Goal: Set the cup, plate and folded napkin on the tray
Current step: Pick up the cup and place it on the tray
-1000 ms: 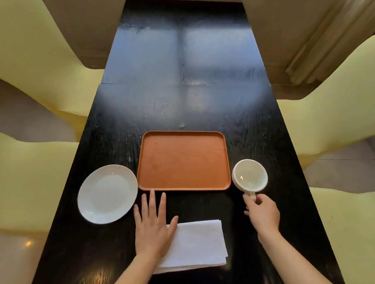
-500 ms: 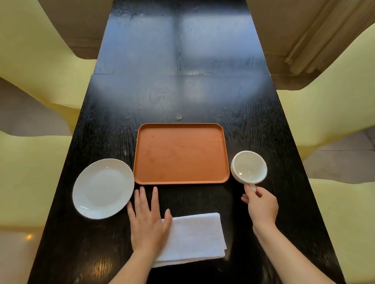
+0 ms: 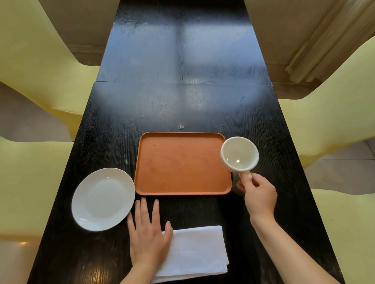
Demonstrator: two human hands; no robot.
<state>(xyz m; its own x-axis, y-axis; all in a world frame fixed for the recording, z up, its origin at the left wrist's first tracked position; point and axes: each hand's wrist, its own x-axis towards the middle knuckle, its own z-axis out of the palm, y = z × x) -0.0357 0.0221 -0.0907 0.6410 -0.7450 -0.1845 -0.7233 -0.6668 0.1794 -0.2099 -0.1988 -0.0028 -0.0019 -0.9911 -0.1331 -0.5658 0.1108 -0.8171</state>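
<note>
An empty orange tray point(image 3: 181, 163) lies in the middle of the black table point(image 3: 179, 77). My right hand point(image 3: 257, 192) grips the handle of the white cup point(image 3: 239, 154), which hangs lifted at the tray's right edge, overlapping its rim. To the tray's left a white plate point(image 3: 103, 199) rests on the table. A folded white napkin point(image 3: 195, 253) lies near me. My left hand point(image 3: 148, 233) lies flat, fingers spread, on the table and the napkin's left edge.
Pale yellow chairs point(image 3: 23, 181) stand on both sides of the table, with another point(image 3: 342, 113) on the right. A small speck point(image 3: 181, 127) lies just beyond the tray. A curtain point(image 3: 327, 28) hangs at the far right.
My right hand has closed on the cup's handle and raised the cup off the table, up and toward the tray's right edge. My left hand has stayed on the napkin.
</note>
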